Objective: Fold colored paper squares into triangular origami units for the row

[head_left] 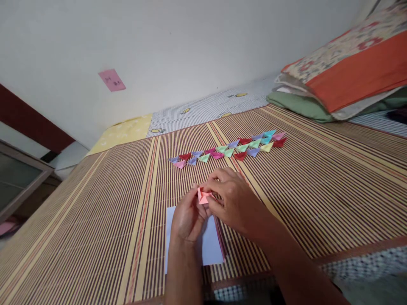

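Between my two hands is a small folded piece of salmon-pink paper (204, 196), creased into a little open shape. My left hand (188, 214) grips its left side, thumb up along the edge. From the right, my right hand (230, 197) pinches the other side with thumb and fingers. Part of the paper is hidden behind the fingers. Under my hands lies a stack of pale blue paper (211, 245), with a darker pink edge showing on its right. Beyond them, several small folded paper boats (229, 152) in many colours stand in slanting rows.
A striped bamboo mat (121, 212) covers the bed. Folded bedding (356, 80) in orange, floral and green is piled at the back right. On the white wall hangs a pink note (112, 80). A yellow cloth (124, 132) lies at the back left.
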Demonstrator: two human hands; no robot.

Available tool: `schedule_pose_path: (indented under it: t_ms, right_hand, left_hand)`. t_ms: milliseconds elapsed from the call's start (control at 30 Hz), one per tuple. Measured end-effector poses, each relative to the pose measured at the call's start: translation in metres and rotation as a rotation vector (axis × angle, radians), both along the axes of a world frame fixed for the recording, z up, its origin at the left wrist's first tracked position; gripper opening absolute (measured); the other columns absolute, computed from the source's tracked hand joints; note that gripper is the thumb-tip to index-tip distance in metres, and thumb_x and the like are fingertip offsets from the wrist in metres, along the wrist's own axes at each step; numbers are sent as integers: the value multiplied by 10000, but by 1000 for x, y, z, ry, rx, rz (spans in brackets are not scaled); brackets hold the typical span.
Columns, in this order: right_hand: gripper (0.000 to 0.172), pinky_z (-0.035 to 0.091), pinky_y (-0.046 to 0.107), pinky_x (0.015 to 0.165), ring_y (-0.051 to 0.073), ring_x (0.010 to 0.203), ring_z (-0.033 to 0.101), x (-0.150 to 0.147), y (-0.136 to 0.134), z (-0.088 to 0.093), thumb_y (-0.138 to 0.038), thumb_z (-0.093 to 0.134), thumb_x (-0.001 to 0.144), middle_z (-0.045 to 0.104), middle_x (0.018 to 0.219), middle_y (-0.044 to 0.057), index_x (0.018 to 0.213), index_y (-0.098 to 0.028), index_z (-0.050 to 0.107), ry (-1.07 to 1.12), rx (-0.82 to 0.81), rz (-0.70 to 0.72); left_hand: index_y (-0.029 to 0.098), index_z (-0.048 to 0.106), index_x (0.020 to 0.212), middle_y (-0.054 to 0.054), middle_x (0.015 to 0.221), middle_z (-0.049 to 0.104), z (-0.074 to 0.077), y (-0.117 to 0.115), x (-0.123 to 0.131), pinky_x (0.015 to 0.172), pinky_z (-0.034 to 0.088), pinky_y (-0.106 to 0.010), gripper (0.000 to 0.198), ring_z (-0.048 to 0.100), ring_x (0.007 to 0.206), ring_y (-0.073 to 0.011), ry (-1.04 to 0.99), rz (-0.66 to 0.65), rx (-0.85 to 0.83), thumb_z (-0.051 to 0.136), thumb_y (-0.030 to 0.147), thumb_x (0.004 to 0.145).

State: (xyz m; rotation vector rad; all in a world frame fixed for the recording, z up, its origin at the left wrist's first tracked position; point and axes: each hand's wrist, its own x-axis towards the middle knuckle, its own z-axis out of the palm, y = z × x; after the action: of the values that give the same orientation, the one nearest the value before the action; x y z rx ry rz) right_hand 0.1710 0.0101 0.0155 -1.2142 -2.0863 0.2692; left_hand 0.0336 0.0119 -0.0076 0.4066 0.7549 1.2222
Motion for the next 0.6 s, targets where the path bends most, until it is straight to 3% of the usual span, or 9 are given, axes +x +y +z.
schedule_pose_path:
  t_ms: [233,400,600]
  right_hand:
    - [178,339,372,772,232,848,526,-3,3,-8,-116,614,913,644,859,46,748,-170,657,-89,52,-42]
    - [139,325,376,758,256,878,532,-4,5,-10,-83,592,893,645,877,62,795,-171,636,-114,125,-79]
    - [154,322,391,750,272,862,528,-4,7,-12,-107,596,916,651,863,87,784,-159,656,-169,115,-179]
  left_hand:
    - [98,734,809,-108,770,748,-1,0,3,710,629,-342,264,746,774,-223,79,-47,31,629,299,944]
    - [110,753,1079,-152,1007,757,-1,-1,3,747,606,-332,393,728,921,-244,190,-44,114,625,453,935]
    - [171,765,1130,-71,928,774,-3,-4,8,815,529,-299,330,704,868,-197,608,135,252,785,202,802]
